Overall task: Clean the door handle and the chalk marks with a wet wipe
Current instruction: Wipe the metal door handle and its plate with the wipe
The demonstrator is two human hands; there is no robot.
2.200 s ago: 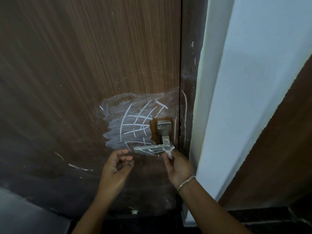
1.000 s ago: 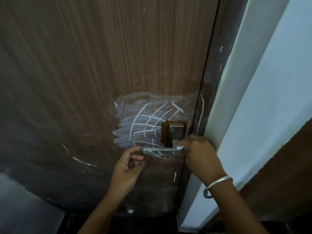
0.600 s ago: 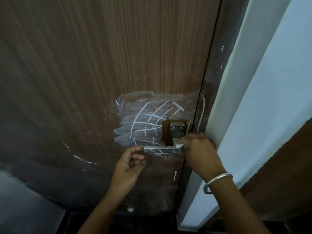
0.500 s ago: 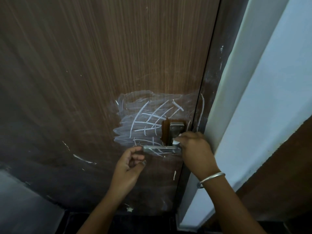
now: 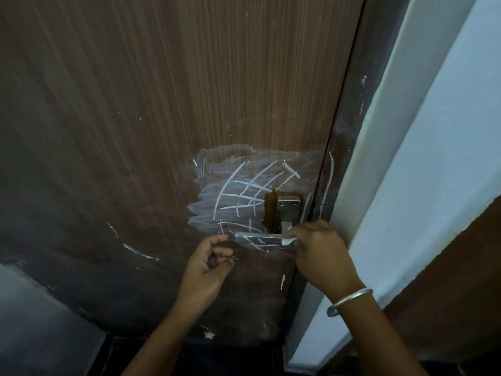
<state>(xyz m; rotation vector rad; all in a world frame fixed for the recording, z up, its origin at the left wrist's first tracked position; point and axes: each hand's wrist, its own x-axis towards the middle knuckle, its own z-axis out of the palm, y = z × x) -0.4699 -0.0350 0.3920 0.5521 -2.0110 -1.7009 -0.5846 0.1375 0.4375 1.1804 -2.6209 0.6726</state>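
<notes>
A metal lever door handle (image 5: 257, 238) juts from a brown wooden door (image 5: 189, 90), with its back plate (image 5: 288, 210) above. White chalk marks (image 5: 244, 191) and smears cover the wood left of the plate, and a few lines cross the lever. My right hand (image 5: 321, 252) grips a small white wet wipe (image 5: 288, 241) and holds it against the lever's right end, near the neck. My left hand (image 5: 208, 263) hovers just below the lever's left tip, fingers loosely curled, holding nothing.
A dark door frame (image 5: 349, 131) and a white wall edge (image 5: 406, 158) run down the right side. Stray chalk dashes (image 5: 141, 253) mark the door lower left. A bangle (image 5: 349, 301) circles my right wrist. Dark floor lies below.
My right hand with the wipe has slid from the handle's neck down onto the right end of the lever. My left hand has stayed in place below the lever's tip.
</notes>
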